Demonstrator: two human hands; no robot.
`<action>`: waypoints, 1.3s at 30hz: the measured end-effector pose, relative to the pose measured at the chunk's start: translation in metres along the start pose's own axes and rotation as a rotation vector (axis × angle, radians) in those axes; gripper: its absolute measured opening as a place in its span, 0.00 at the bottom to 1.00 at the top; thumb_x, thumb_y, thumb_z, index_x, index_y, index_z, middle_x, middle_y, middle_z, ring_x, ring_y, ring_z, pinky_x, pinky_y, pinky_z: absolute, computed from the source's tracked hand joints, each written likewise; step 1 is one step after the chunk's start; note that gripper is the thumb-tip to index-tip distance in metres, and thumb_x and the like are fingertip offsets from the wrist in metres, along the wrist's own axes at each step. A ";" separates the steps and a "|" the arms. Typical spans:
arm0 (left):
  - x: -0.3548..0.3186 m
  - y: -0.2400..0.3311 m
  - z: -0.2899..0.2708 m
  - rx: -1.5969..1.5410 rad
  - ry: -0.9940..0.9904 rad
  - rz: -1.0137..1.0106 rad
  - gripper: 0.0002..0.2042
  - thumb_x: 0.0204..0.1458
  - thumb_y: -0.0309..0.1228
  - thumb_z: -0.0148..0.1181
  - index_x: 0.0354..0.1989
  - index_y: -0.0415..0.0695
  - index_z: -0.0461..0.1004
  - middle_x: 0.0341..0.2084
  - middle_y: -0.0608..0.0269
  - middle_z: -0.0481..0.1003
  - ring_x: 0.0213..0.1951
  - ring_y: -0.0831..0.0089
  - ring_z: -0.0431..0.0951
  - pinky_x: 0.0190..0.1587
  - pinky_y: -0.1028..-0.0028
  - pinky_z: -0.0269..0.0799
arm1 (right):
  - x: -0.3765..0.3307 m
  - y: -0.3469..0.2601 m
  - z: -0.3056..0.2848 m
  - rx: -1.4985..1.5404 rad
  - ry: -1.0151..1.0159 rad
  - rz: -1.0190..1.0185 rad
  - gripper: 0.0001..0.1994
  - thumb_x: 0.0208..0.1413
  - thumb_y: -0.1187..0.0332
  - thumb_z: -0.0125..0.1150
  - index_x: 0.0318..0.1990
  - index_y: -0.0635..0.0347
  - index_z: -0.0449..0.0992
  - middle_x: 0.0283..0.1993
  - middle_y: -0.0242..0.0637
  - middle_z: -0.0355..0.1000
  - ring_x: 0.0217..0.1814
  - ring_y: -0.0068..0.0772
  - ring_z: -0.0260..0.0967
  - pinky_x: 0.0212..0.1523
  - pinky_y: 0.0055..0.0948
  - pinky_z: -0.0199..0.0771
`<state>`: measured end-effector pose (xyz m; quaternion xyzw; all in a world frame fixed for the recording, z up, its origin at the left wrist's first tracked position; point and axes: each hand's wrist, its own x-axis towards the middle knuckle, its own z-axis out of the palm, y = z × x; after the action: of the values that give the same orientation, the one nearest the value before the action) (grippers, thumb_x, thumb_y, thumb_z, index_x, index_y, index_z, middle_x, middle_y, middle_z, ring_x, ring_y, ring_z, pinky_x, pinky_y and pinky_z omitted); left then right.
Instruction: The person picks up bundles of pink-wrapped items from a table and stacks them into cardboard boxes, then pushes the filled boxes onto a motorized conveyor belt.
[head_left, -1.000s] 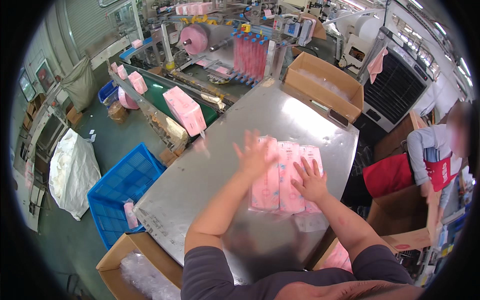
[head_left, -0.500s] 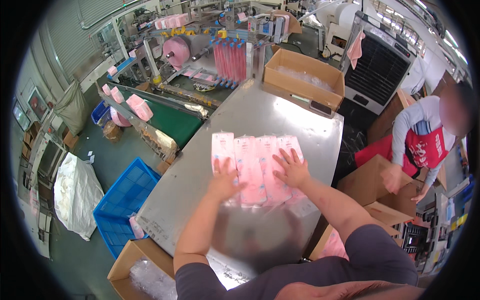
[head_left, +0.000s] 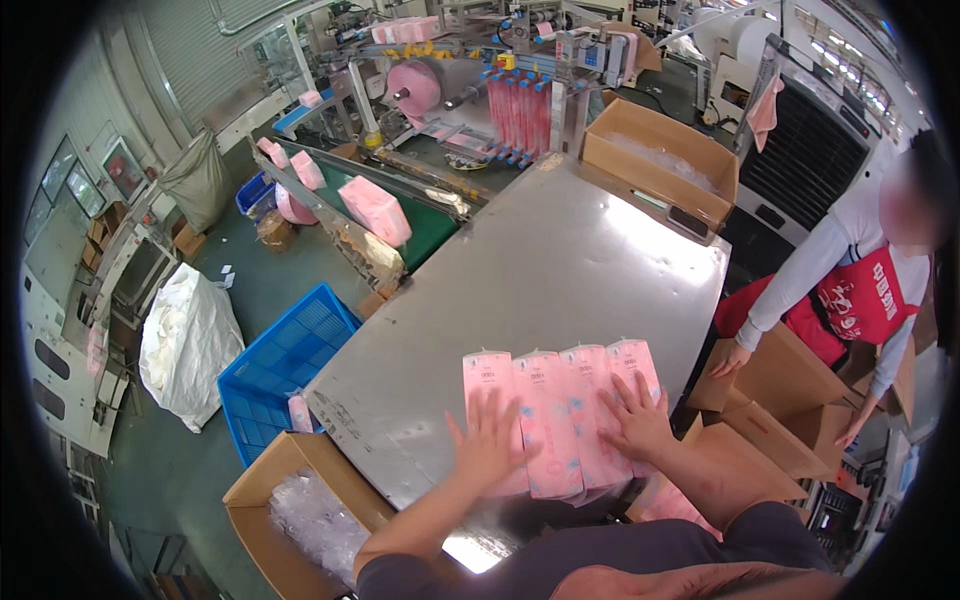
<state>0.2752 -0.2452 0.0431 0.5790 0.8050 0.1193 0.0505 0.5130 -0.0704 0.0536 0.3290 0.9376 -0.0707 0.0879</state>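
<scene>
Four pink packets (head_left: 560, 415) are seen lying side by side in a row near the front edge of a steel table (head_left: 520, 270). The left hand (head_left: 490, 445) is pressed flat on the leftmost packets, fingers spread wide; the right hand (head_left: 635, 415) is laid flat on the rightmost ones, fingers also splayed. An open cardboard box (head_left: 285, 505) is placed just beside the table, lower left

Bright overhead light glares off the steel table (head_left: 560, 250); fisheye bends edges, black vignette rings the sharp centre
</scene>
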 end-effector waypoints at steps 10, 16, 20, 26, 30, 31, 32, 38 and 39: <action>0.305 -0.081 -0.023 0.039 0.363 -0.330 0.38 0.52 0.67 0.48 0.69 0.61 0.60 0.73 0.49 0.43 0.72 0.39 0.34 0.66 0.32 0.34 | 0.006 0.006 0.004 -0.027 0.020 0.006 0.36 0.58 0.35 0.45 0.72 0.33 0.53 0.78 0.33 0.39 0.80 0.53 0.29 0.65 0.76 0.40; 0.268 -0.168 0.029 -0.015 0.047 -0.078 0.25 0.55 0.56 0.53 0.55 0.53 0.74 0.70 0.48 0.50 0.71 0.34 0.37 0.71 0.46 0.41 | 0.007 0.013 -0.004 0.242 0.203 0.107 0.36 0.59 0.47 0.54 0.73 0.43 0.51 0.77 0.51 0.40 0.77 0.54 0.41 0.68 0.58 0.50; 0.115 -0.157 0.009 -0.151 0.067 0.159 0.15 0.48 0.39 0.67 0.44 0.49 0.77 0.66 0.46 0.58 0.70 0.35 0.45 0.69 0.45 0.48 | 0.000 0.097 0.056 1.073 0.232 0.440 0.36 0.61 0.59 0.58 0.73 0.59 0.48 0.72 0.54 0.52 0.68 0.45 0.60 0.65 0.32 0.61; -0.089 -0.095 -0.017 -0.513 -0.038 0.138 0.22 0.57 0.39 0.57 0.60 0.47 0.68 0.66 0.44 0.58 0.69 0.39 0.48 0.70 0.47 0.43 | 0.022 0.070 0.065 1.939 -0.166 0.538 0.32 0.66 0.55 0.49 0.73 0.53 0.49 0.70 0.41 0.58 0.66 0.40 0.62 0.64 0.39 0.64; -0.083 -0.156 0.036 -1.397 0.286 -0.649 0.35 0.64 0.53 0.44 0.73 0.46 0.47 0.66 0.49 0.60 0.68 0.50 0.55 0.69 0.51 0.49 | 0.038 0.082 0.081 2.147 -0.357 0.439 0.30 0.66 0.49 0.47 0.71 0.53 0.57 0.68 0.39 0.62 0.66 0.38 0.62 0.65 0.40 0.64; -0.079 -0.155 0.048 -1.658 0.224 -0.638 0.36 0.63 0.55 0.42 0.73 0.46 0.47 0.66 0.50 0.61 0.67 0.52 0.57 0.69 0.52 0.51 | 0.039 0.084 0.087 2.249 -0.426 0.400 0.30 0.66 0.47 0.47 0.70 0.53 0.59 0.68 0.38 0.63 0.67 0.37 0.61 0.65 0.39 0.63; -0.064 -0.144 0.047 -1.917 0.163 -0.608 0.37 0.63 0.58 0.41 0.73 0.45 0.48 0.65 0.51 0.61 0.66 0.54 0.59 0.68 0.53 0.54 | 0.042 0.082 0.091 2.321 -0.425 0.378 0.29 0.66 0.47 0.47 0.69 0.53 0.60 0.67 0.38 0.64 0.66 0.37 0.63 0.64 0.39 0.65; -0.019 -0.112 0.053 -2.312 0.068 -0.608 0.38 0.63 0.60 0.39 0.72 0.45 0.49 0.64 0.53 0.63 0.64 0.56 0.63 0.65 0.55 0.59 | 0.050 0.066 0.093 2.585 -0.296 0.239 0.28 0.65 0.50 0.50 0.67 0.53 0.63 0.62 0.39 0.69 0.61 0.34 0.68 0.60 0.37 0.69; -0.023 -0.104 0.048 -2.267 0.099 -0.592 0.38 0.63 0.60 0.39 0.72 0.45 0.49 0.64 0.53 0.63 0.64 0.56 0.64 0.65 0.56 0.60 | 0.046 0.065 0.083 2.572 -0.273 0.220 0.28 0.65 0.50 0.50 0.68 0.53 0.63 0.61 0.40 0.70 0.60 0.33 0.69 0.59 0.37 0.69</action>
<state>0.1974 -0.2923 -0.0308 -0.0124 0.3427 0.7742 0.5321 0.5288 -0.0080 -0.0418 0.2419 0.1495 -0.9398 -0.1895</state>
